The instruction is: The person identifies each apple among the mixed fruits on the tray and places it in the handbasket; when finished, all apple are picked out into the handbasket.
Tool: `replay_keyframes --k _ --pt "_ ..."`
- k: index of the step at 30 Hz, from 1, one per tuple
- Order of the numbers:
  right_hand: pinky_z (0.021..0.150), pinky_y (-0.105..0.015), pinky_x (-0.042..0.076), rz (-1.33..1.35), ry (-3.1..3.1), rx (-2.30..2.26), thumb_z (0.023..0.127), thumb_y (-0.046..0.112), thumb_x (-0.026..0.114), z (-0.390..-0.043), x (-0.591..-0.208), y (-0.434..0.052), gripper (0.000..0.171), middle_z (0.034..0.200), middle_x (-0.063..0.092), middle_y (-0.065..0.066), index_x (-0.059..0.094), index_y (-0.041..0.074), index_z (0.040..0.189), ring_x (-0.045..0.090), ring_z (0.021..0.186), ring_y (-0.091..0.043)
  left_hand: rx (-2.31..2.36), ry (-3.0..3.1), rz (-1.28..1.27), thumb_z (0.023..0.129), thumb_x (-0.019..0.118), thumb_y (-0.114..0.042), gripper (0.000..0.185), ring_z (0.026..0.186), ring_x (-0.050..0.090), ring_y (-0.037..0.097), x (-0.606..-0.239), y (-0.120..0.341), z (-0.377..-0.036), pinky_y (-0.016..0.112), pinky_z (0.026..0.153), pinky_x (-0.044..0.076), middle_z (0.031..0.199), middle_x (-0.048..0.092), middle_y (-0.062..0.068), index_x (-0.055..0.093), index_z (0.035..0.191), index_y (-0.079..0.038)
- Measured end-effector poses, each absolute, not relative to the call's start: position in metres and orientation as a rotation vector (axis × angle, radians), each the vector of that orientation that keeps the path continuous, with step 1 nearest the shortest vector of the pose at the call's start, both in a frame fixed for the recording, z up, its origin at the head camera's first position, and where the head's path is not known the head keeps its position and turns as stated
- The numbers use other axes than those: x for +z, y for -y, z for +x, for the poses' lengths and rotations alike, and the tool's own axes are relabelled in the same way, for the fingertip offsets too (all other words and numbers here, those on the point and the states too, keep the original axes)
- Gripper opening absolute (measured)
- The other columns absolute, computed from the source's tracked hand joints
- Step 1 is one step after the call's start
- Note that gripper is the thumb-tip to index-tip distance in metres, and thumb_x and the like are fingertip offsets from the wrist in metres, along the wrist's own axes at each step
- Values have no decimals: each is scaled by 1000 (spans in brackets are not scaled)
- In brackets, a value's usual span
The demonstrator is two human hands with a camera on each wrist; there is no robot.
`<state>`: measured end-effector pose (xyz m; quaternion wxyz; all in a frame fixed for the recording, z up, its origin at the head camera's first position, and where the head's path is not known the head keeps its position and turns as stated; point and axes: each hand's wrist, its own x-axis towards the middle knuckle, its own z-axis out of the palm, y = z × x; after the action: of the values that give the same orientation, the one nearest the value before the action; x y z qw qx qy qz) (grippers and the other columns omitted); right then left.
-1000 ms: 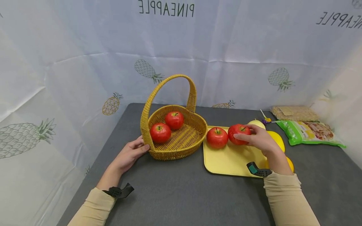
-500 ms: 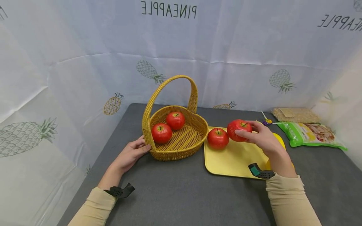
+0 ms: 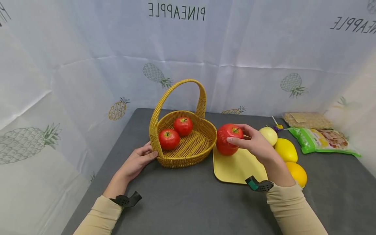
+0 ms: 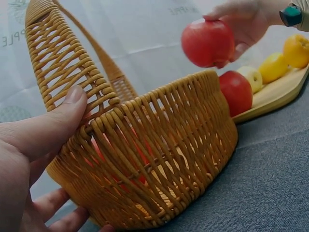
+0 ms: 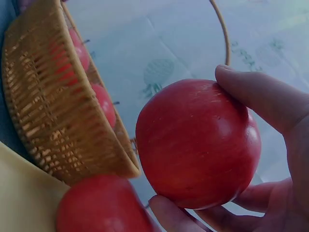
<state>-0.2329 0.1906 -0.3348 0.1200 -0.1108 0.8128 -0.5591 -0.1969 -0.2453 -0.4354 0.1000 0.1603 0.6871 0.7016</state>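
My right hand (image 3: 254,143) holds a red apple (image 3: 230,135) in the air, just right of the woven yellow basket (image 3: 188,161) and above the yellow tray's (image 3: 235,168) left end. In the right wrist view, thumb and fingers wrap the apple (image 5: 198,142). A second apple (image 4: 236,92) sits on the tray below it, mostly hidden in the head view. Two apples (image 3: 168,138) (image 3: 183,126) lie in the basket. My left hand (image 3: 136,161) rests against the basket's left side, with the thumb (image 4: 53,121) at the handle's base.
A pale round fruit (image 3: 268,135), a lemon (image 3: 286,150) and an orange (image 3: 296,173) lie right of the tray. A green packet (image 3: 323,138) and a grain bag (image 3: 306,120) sit at the back right. Pineapple-print sheeting walls the grey table (image 3: 182,199).
My right hand has lifted the apple off the tray and carried it left towards the basket, uncovering the fruit behind. The left hand has stayed on the basket.
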Motion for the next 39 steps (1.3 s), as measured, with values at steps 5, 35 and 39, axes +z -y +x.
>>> replay_keyframes --k 5,35,39 --pt "98 -47 50 -334 -2364 -1591 92 35 79 -232 -332 -177 71 141 53 -15 46 9 150 53 126 -35 2072 -2040 468 104 62 -14 43 156 1 31 -437 244 -196 20 104 41 169 15 12 55 133 17" --pt "102 -50 46 -340 -2522 -1202 80 64 81 -273 -317 -122 84 130 62 -8 56 12 141 53 122 -29 2080 -2046 468 103 65 -15 36 156 1 30 -435 243 -196 21 104 42 169 17 13 63 128 10" --pt "101 -49 47 -352 -2514 -1179 79 65 81 -280 -318 -113 86 130 62 -8 56 12 142 55 120 -28 2079 -2055 466 104 64 -15 35 156 1 31 -435 246 -196 21 104 42 169 16 14 63 128 10"
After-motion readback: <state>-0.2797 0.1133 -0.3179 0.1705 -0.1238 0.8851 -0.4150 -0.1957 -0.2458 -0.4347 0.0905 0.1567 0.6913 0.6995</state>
